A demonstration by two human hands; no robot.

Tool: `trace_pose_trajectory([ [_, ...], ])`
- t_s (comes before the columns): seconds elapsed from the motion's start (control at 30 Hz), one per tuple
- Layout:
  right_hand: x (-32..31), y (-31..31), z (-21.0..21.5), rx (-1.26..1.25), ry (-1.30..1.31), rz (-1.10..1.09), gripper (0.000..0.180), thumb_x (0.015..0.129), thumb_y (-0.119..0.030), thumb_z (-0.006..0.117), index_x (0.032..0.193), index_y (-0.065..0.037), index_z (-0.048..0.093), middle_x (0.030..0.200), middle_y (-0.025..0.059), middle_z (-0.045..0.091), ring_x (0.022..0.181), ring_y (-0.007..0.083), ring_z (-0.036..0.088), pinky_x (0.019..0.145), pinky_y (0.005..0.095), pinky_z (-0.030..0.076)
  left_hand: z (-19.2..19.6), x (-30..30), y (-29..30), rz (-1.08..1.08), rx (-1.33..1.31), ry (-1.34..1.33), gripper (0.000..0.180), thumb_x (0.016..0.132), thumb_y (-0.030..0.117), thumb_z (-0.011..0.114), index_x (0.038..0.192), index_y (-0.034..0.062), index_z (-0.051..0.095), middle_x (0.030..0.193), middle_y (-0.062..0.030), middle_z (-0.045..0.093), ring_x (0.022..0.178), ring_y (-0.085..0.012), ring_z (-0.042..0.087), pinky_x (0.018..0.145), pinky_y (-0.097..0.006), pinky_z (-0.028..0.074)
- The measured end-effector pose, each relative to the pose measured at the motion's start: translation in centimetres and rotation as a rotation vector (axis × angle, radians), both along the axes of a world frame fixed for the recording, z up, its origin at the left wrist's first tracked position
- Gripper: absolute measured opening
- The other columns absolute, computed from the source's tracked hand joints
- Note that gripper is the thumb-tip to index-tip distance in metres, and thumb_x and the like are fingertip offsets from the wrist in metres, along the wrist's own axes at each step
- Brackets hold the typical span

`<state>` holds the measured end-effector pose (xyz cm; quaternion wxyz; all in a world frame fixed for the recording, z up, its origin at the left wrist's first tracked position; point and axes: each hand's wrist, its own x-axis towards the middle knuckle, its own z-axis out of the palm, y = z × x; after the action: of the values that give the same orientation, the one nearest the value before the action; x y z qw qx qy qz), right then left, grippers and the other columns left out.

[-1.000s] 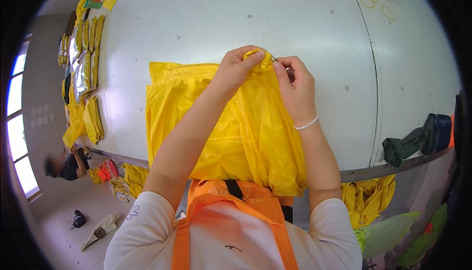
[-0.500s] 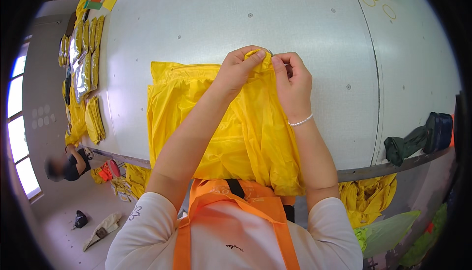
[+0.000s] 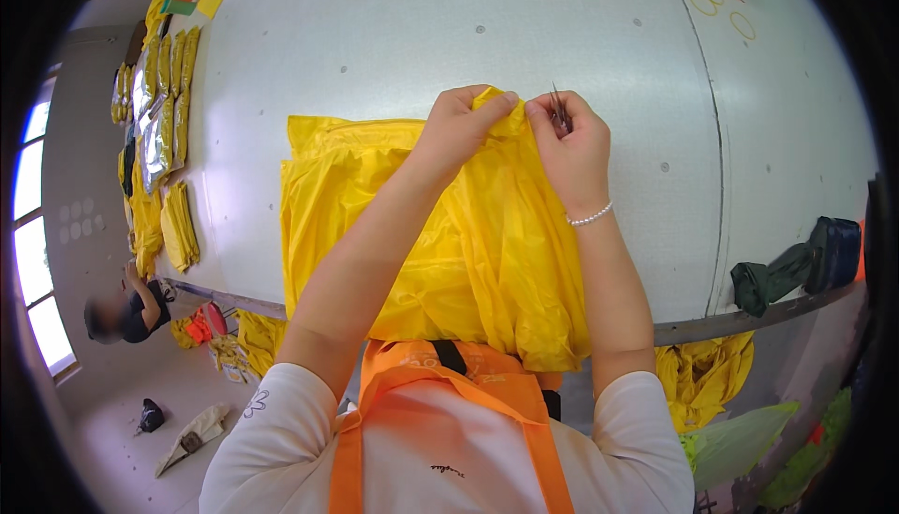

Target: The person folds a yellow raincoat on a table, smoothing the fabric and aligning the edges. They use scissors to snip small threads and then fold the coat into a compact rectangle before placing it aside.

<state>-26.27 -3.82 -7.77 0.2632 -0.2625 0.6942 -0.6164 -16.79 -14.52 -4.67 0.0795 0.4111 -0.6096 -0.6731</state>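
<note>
A yellow garment (image 3: 421, 261) of thin, shiny material lies in folds over the table's near edge and hangs against my orange apron. My left hand (image 3: 461, 125) is closed, pinching a gathered bit of its edge between thumb and fingers, lifted at the far side. Close to the right of that bit is my right hand (image 3: 571, 144), closed around small thread snips (image 3: 558, 107). Their two pointed blades stick up past my fingers, slightly apart. Whether my right thumb touches the garment, I cannot tell.
Along the left of the pale table (image 3: 393, 27) lie several bagged yellow packs (image 3: 161, 130). A dark green cloth bundle (image 3: 782, 275) sits at the right edge. More yellow material (image 3: 707, 374) hangs below the table. At far left is another person (image 3: 136, 308).
My right hand has moved slightly right, away from the pinched edge, and the snips' blades now point upward in clear view. My left hand keeps its hold.
</note>
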Motion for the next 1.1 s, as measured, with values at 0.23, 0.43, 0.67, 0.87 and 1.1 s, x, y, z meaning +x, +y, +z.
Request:
trace_pose_trajectory([
  [0.23,-0.2,0.7,-0.3,0.015,0.359,0.001,0.019,0.086,-0.015,0.058,0.097,-0.001,0.05,0.092,0.0112,0.059,0.072,0.0234,0.06,0.064,0.0336,0.048,0.6,-0.3,-0.2,-0.001,-0.03,-0.066,0.024,0.085,0.026,0.059,0.079,0.0028,0.061,0.064,0.0039,0.052,0.053,-0.0043,0.043,0.047,-0.022,0.033],
  [0.43,-0.4,2.0,-0.2,0.069,0.461,0.188,0.017,0.087,-0.017,0.057,0.095,-0.005,0.05,0.09,0.0097,0.057,0.072,0.0266,0.059,0.061,0.0345,0.047,1.0,-0.6,-0.8,-0.04,-0.062,-0.139,0.026,0.084,0.027,0.059,0.076,0.0028,0.06,0.062,0.0039,0.05,0.052,-0.0048,0.042,0.046,-0.022,0.033],
  [0.67,-0.7,1.3,0.3,0.066,0.598,0.174,0.012,0.086,-0.016,0.057,0.09,-0.005,0.052,0.086,0.0076,0.057,0.068,0.0262,0.058,0.058,0.0344,0.046,1.0,-0.8,-1.0,-0.073,-0.106,-0.135,0.027,0.084,0.026,0.059,0.069,0.003,0.058,0.059,0.0034,0.048,0.053,-0.005,0.041,0.047,-0.023,0.033],
  [0.87,-1.1,1.3,0.5,0.106,0.597,0.175,0.014,0.085,-0.017,0.059,0.091,-0.006,0.053,0.087,0.0071,0.059,0.069,0.027,0.059,0.06,0.0344,0.047,0.5,-0.9,-0.9,-0.05,-0.102,-0.104,0.028,0.083,0.025,0.061,0.069,0.0008,0.059,0.058,0.0024,0.046,0.054,-0.0061,0.043,0.049,-0.024,0.037],
  [1.1,-13.1,2.7,-7.0,0.468,0.757,-0.251,0.021,0.086,-0.022,0.06,0.097,-0.004,0.059,0.096,0.0107,0.061,0.088,0.0266,0.057,0.077,0.0356,0.047,-3.2,1.7,-1.0,0.143,-0.844,0.013,0.029,0.082,0.025,0.064,0.1,0.003,0.058,0.088,-0.0032,0.058,0.075,-0.0093,0.053,0.062,-0.024,0.043],
])
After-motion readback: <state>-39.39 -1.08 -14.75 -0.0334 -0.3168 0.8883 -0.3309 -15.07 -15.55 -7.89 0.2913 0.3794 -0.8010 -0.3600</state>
